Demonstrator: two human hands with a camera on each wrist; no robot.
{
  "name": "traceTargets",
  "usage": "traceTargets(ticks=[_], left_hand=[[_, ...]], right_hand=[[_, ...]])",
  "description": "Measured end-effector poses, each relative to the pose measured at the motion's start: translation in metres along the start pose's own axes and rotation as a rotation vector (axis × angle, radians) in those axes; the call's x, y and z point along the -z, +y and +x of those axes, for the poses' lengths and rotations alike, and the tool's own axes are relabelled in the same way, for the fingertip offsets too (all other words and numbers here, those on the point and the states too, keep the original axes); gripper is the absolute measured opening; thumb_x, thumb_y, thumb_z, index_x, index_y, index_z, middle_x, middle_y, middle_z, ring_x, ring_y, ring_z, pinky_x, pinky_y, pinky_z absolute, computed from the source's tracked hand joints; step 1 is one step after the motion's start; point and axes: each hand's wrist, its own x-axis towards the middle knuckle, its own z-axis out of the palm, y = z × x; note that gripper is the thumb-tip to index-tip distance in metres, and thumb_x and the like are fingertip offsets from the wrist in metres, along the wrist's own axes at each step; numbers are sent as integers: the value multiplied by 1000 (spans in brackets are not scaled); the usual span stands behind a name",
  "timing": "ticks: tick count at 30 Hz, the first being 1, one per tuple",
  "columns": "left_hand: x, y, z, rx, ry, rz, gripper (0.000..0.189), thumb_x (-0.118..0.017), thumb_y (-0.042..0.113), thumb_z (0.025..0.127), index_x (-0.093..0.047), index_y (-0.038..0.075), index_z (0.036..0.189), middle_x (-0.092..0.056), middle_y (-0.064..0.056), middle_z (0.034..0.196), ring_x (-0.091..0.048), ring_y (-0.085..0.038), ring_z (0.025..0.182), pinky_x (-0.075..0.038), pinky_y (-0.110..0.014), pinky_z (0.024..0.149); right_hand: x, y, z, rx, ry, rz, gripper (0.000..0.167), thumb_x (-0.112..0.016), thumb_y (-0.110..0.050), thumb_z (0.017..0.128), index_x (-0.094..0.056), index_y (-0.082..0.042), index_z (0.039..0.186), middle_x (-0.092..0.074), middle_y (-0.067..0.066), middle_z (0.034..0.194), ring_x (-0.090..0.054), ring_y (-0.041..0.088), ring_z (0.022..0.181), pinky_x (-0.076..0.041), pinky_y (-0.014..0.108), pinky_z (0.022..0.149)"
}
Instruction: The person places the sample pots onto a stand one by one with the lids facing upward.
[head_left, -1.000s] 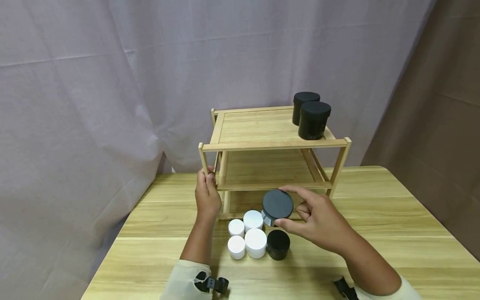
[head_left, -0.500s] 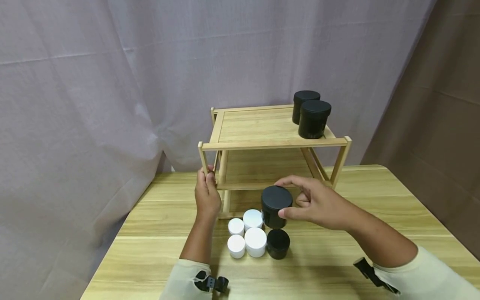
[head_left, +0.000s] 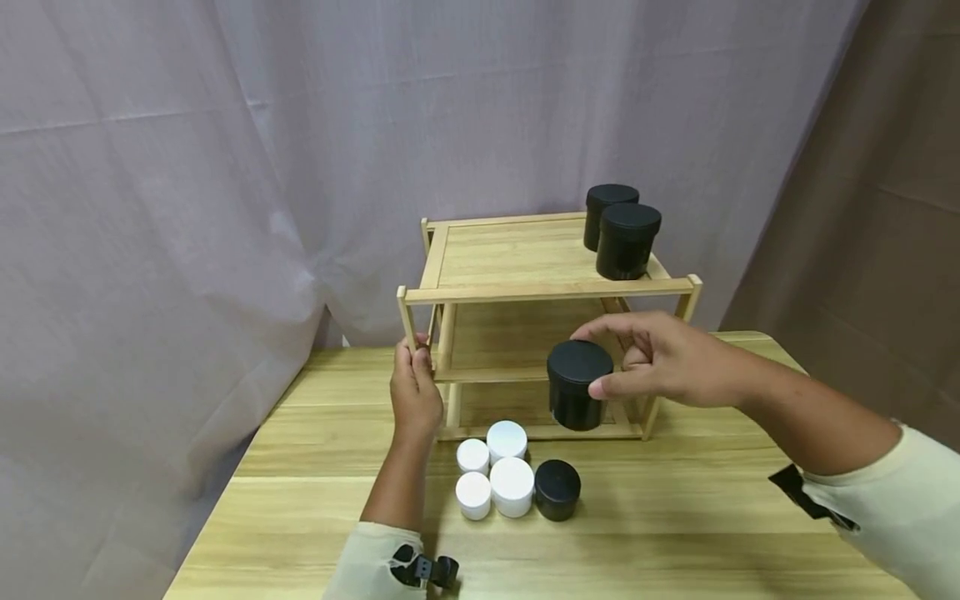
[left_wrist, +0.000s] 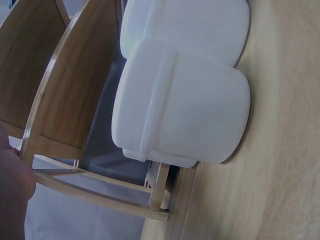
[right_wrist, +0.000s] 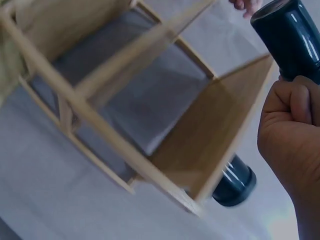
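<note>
My right hand (head_left: 660,358) pinches a black lidded jar (head_left: 577,385) between thumb and fingers, holding it upright in the air before the wooden shelf rack (head_left: 517,292). The same held jar (right_wrist: 290,40) shows at the top right of the right wrist view. My left hand (head_left: 416,392) grips the rack's front left post. On the table in front of the rack stand several white jars (head_left: 512,486) in a cluster, with a smaller black jar (head_left: 557,490) at their right. Two black jars (head_left: 628,242) stand at the right end of the top shelf.
The rack has a top, a middle (head_left: 525,333) and a low shelf (head_left: 502,408). It stands toward the back of the wooden table (head_left: 315,500). A grey curtain (head_left: 187,208) hangs behind, and a brown one (head_left: 862,250) at the right.
My right hand has lifted the black jar from behind the smaller black jar and carried it up and to the right. My left hand stays on the rack post.
</note>
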Motion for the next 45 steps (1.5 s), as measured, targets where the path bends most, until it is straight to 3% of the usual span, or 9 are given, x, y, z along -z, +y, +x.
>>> traceTargets(ticks=[4, 8, 13, 15, 20, 28, 33, 36, 45], left_hand=[[0, 0, 1, -6, -8, -4, 25, -44, 11, 117, -59, -1, 132, -53, -16, 88, -47, -15, 76, -42, -24, 69], [0, 1, 1, -7, -8, -5, 24, -44, 10, 117, -60, 0, 132, -53, -17, 88, -47, -14, 76, -42, -23, 69], [0, 1, 2, -14, 2, -2, 25, -45, 11, 116, -60, -1, 132, -53, -15, 88, -47, -14, 76, -43, -24, 69], [0, 1, 2, -17, 5, 3, 24, -45, 11, 116, -60, -2, 131, -53, -14, 87, -47, -14, 76, -42, -24, 69], [1, -2, 4, -30, 11, 16, 24, -45, 11, 117, -60, -2, 131, -53, -15, 86, -47, -13, 74, -42, -24, 67], [0, -4, 3, -35, 8, 17, 25, -45, 12, 117, -59, -4, 131, -51, -13, 85, -47, -14, 73, -42, -25, 67], [-2, -5, 4, -33, 5, 15, 24, -45, 10, 117, -60, -2, 131, -52, -12, 86, -48, -14, 74, -43, -25, 68], [-2, -5, 3, -24, 2, 8, 23, -45, 10, 116, -60, 0, 130, -51, -10, 86, -48, -15, 75, -43, -24, 69], [-6, -4, 2, -22, 6, -16, 23, -45, 11, 116, -60, -1, 130, -53, -13, 87, -48, -14, 77, -44, -24, 71]], right_hand=[[16, -17, -1, 44, 26, -108, 48, -87, -14, 94, -69, -12, 138, -36, -9, 66, -33, 5, 56, -33, 30, 45], [30, -33, -2, 89, 105, -229, 52, -92, -13, 88, -72, -12, 137, -38, -6, 71, -38, 11, 62, -37, 30, 53], [47, -50, -1, 61, 191, -249, 54, -90, -4, 88, -71, -8, 139, -70, -1, 84, -59, 18, 72, -47, 28, 63], [53, -56, 1, 41, 234, -266, 51, -89, -4, 89, -73, -12, 136, -72, -1, 91, -60, 19, 77, -46, 28, 66], [62, -66, 9, 22, 352, -360, 43, -93, -11, 86, -80, -21, 127, -51, 6, 99, -43, 25, 87, -34, 34, 72], [77, -72, 30, -4, 355, -487, 36, -84, -24, 95, -78, -18, 130, -53, 2, 111, -43, 24, 96, -34, 35, 78], [88, -73, 46, -2, 377, -514, 41, -77, -27, 97, -75, -8, 134, -50, 8, 113, -38, 24, 107, -28, 42, 86], [94, -77, 54, -50, 398, -518, 47, -76, -34, 98, -73, -7, 138, -47, 9, 115, -35, 27, 112, -27, 47, 89], [113, -86, 72, -135, 449, -504, 57, -69, -47, 103, -68, -7, 143, -39, 8, 111, -35, 29, 105, -28, 49, 83]])
